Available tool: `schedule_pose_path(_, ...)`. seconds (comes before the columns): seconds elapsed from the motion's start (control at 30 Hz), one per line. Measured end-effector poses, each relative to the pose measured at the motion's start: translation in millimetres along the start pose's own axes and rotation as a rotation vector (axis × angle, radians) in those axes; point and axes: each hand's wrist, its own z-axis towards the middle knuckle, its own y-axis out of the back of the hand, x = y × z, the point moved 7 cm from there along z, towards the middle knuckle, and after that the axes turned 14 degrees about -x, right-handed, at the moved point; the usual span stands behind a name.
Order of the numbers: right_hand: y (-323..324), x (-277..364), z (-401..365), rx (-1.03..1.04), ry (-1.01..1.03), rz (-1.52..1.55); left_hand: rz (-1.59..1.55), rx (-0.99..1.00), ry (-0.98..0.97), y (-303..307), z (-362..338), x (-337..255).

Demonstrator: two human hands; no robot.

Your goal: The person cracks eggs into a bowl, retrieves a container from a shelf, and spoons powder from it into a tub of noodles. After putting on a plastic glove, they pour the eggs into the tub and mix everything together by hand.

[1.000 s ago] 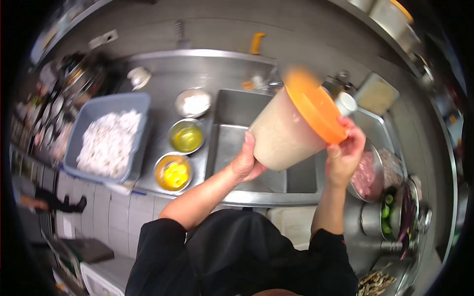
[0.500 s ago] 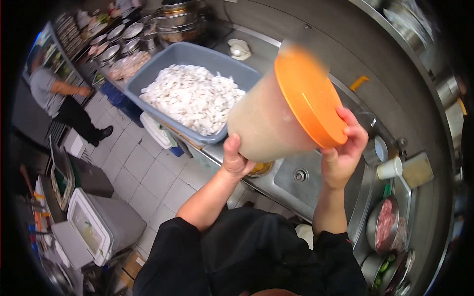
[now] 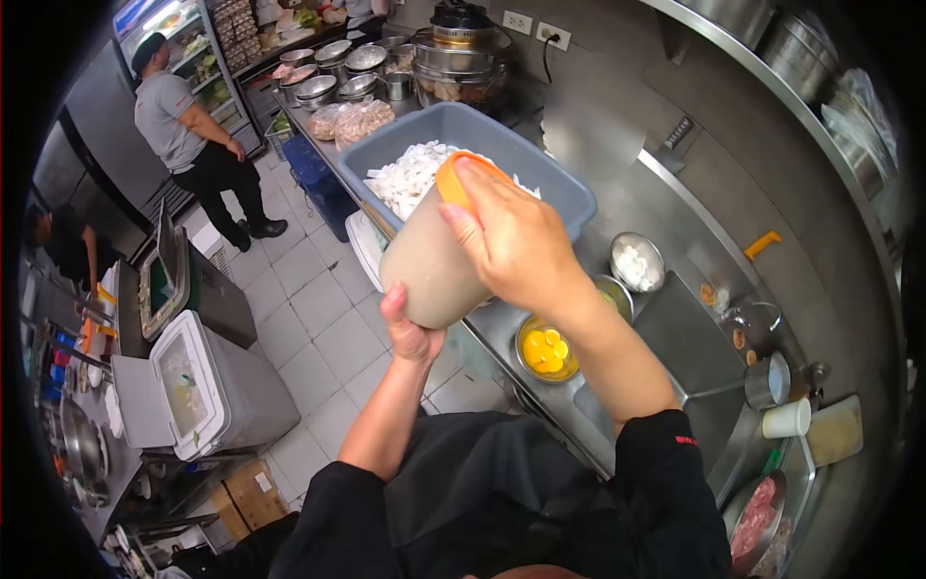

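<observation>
Between my hands is a large cloudy plastic container (image 3: 424, 265), tilted, with an orange lid (image 3: 468, 172) at its upper end. Low on its side, my left hand (image 3: 415, 333) is wrapped round the container. From the other side, my right hand (image 3: 521, 241) grips the lid, its palm partly hiding it. Just beyond stands a grey tub (image 3: 562, 193) filled with small white pieces of food (image 3: 400, 183); the container covers part of it. A metal bowl of egg yolks (image 3: 547, 352) sits near my right forearm.
The sink (image 3: 666, 338) lies to the right, with a bowl of white pieces (image 3: 637, 262) behind it. A white cup (image 3: 787, 418) and a bowl of raw meat (image 3: 757, 521) are farther right. Lidded bins (image 3: 241, 386) stand left; a person in grey (image 3: 178, 121) stands beyond.
The container has moved left and lower, closer to me and tilted differently. My right hand has shifted from the lid's edge to over its top. The egg yolks have come into fuller view.
</observation>
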Motion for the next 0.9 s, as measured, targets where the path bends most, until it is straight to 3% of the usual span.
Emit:
schedule_pose_path(0.3, -138.9, 49.4, 42.2, 0.008, 0.099, 0.061, -0.004, -0.068, -0.05, 66.0, 91.2, -108.0)
schedule_pose_path(0.57, -283.1, 75.4, 82.4, 0.095, 0.146, -0.01, -0.134, -0.087, 0.261, 138.9, 194.3, -168.8)
schedule_pose_path(0.73, -323.3, 60.3, 84.9, 0.228, 0.119, 0.127, -0.128, -0.111, 0.235, 179.9, 242.8, -189.4)
schedule_pose_path(0.8, -333.4, 41.7, 84.8, 0.443, 0.046, 0.289, -0.105, -0.089, 0.217, 192.4, 255.7, -199.1)
schedule_pose_path(0.9, -323.5, -18.6, 85.1, 0.411, -0.138, 0.276, -0.108, -0.142, 0.227, 225.9, 269.0, -195.1)
